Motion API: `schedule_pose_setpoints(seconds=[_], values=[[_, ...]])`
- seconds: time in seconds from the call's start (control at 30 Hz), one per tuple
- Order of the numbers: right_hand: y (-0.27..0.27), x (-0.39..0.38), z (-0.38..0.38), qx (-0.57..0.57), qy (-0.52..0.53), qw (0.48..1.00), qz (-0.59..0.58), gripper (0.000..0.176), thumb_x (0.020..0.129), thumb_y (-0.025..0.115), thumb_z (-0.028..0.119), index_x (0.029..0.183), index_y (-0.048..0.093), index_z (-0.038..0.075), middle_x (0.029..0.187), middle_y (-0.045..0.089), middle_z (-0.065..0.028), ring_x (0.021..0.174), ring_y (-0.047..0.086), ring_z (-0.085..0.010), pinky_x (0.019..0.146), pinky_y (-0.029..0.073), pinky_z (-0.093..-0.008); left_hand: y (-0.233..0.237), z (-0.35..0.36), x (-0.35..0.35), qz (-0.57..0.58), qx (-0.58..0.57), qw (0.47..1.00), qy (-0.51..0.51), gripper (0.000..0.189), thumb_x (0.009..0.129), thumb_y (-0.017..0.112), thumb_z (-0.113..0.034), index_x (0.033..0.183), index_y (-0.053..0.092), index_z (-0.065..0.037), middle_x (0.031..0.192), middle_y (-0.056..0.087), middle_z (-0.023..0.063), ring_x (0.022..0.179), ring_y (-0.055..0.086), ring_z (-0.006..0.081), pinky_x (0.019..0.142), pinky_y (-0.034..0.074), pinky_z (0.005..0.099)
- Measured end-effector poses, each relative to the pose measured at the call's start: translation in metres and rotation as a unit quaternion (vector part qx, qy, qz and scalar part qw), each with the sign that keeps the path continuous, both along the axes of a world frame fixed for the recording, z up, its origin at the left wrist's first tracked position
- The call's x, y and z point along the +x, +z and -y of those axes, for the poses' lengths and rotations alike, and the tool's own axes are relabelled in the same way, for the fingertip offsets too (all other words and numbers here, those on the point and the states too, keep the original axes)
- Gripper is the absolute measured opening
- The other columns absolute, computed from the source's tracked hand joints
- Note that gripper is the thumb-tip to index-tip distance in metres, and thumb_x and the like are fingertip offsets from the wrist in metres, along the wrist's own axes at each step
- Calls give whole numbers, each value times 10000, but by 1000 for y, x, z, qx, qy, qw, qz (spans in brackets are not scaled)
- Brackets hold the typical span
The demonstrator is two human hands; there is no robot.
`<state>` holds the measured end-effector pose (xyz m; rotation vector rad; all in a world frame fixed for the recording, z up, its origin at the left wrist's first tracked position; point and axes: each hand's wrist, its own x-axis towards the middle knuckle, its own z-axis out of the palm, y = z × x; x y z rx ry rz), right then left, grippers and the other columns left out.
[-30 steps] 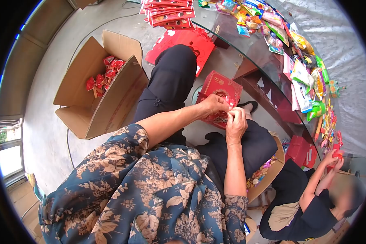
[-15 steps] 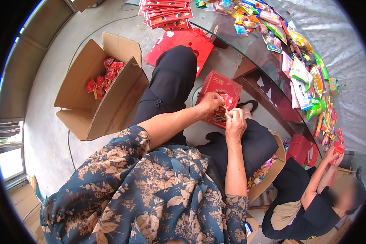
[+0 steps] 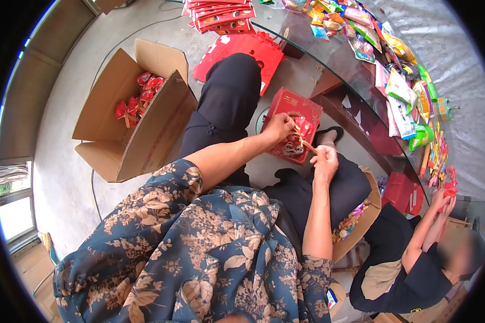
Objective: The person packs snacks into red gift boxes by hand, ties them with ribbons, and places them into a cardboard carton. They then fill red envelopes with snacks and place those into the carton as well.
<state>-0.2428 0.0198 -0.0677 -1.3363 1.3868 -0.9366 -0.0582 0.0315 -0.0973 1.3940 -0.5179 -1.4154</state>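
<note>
My left hand (image 3: 282, 127) is closed in a pinch on a tan ribbon at the neck of a small red bag (image 3: 303, 126). My right hand (image 3: 324, 161), lower and to the right, grips the other end of the ribbon (image 3: 309, 146), which stretches between the hands. Beneath them a red gift box (image 3: 291, 100) with gold print and a printed figure stands near my knees. The fingers partly cover the bag and the box's front.
At left, an open cardboard box (image 3: 155, 124) holds several red bags. Red folded cartons (image 3: 269, 59) lie ahead, near a stack of red packets (image 3: 218, 16). Snack packets (image 3: 401, 91) cover the glass table at right. Beside my right leg stands a carton of sweets (image 3: 369, 226). A co-worker (image 3: 415, 269) sits at lower right.
My right hand has moved right and slightly down, away from my left hand, drawing the ribbon out longer. My left hand has shifted slightly up.
</note>
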Motion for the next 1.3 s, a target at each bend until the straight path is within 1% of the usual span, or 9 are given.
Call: schedule_pose_setpoints(seconds=[0.1,0.2,0.4,0.57,0.67,0.87,1.1,1.2,1.3], values=[[-7,-1,-6,131,41,990,-13,131,885,638,132,904,638,2,691,616,-48,466,508,-77,438,384,-217,-5,1,0,3,-12,1000,8,100,955,515,-150,918,515,-57,764,633,62,604,656,143,434,453,245],[0,1,-8,258,169,950,-44,140,896,646,160,914,643,21,609,593,-27,420,452,-64,394,327,-206,-11,2,0,8,-16,1000,12,103,957,511,-147,926,515,-49,765,638,71,610,661,149,425,455,243],[9,12,-9,236,82,966,66,159,894,666,184,923,640,30,594,565,-7,427,439,-49,388,304,-190,-3,-1,0,-5,-13,1000,0,104,962,505,-139,931,519,-41,771,643,79,625,666,152,443,463,237],[-6,18,-6,122,77,989,-29,189,847,715,153,930,615,15,653,609,-17,494,506,-43,414,371,-197,3,-3,1,10,-13,1000,-13,101,957,519,-132,928,538,-38,763,636,67,633,667,148,462,474,234],[4,23,-10,45,80,995,-38,150,855,696,129,901,609,16,659,616,-21,488,507,-50,419,382,-203,7,-4,2,9,-9,1000,-16,102,955,524,-132,922,542,-37,753,628,60,633,667,147,470,486,235],[-4,21,-7,28,77,995,-51,98,903,609,108,879,596,15,666,630,-36,479,524,-69,452,425,-225,-1,-1,-2,-29,-19,999,-6,98,959,515,-122,913,530,-37,743,615,62,631,671,170,479,511,247],[-13,14,-1,32,64,994,-84,93,897,596,109,869,584,21,695,637,-42,505,554,-87,499,461,-240,-7,1,-7,-68,-20,997,43,98,962,512,-118,908,524,-37,794,615,97,637,671,180,518,542,262],[-10,14,-1,72,56,994,-52,82,883,600,111,881,591,30,714,635,-32,548,565,-82,516,457,-231,-3,-1,-5,-61,-29,997,37,78,938,560,-100,902,535,-35,773,626,88,609,659,166,494,520,248],[-6,14,0,80,52,995,-29,85,867,610,118,892,599,37,726,631,-23,597,571,-73,532,446,-221,10,-9,-1,-10,-35,999,-30,118,893,630,-95,841,545,-33,697,625,67,562,637,138,459,497,248]])
